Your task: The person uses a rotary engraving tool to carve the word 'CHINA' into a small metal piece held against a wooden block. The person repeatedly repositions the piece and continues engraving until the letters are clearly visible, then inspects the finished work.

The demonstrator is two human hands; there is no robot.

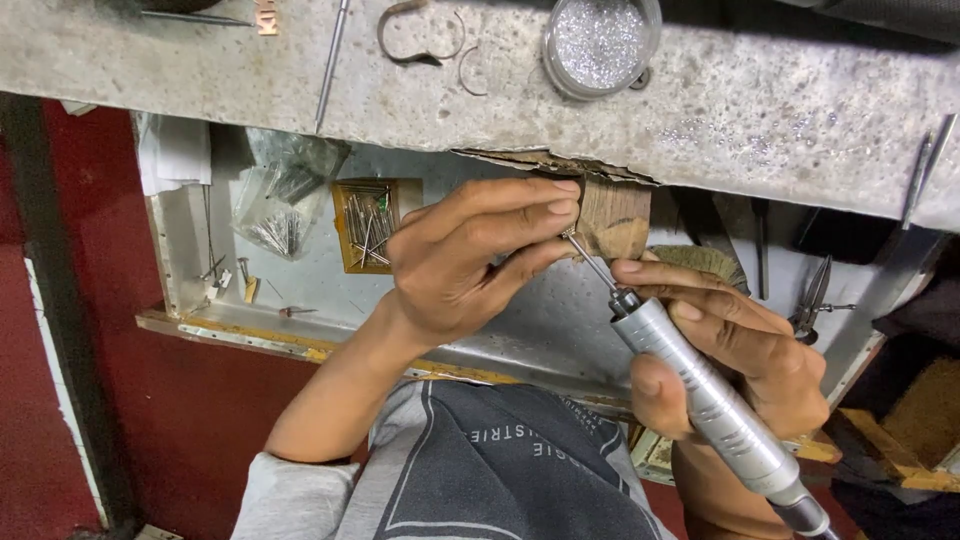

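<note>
Silver rotary handpiece [705,395] gripped by right hand [740,355], bit angled up-left toward pinched left hand [465,255] fingertips

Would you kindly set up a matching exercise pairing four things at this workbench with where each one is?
Things:
1. rotary tool
2. glass jar of silver glitter
3. small wooden box of bits
4. wooden peg

Places:
A. in the metal tray under the bench, left of the left hand
B. on the benchtop, at the top of the picture
C. held in the right hand
D. sticking out from the bench edge, just behind the left hand's fingertips

Pairs: 1-C, 2-B, 3-A, 4-D
</note>
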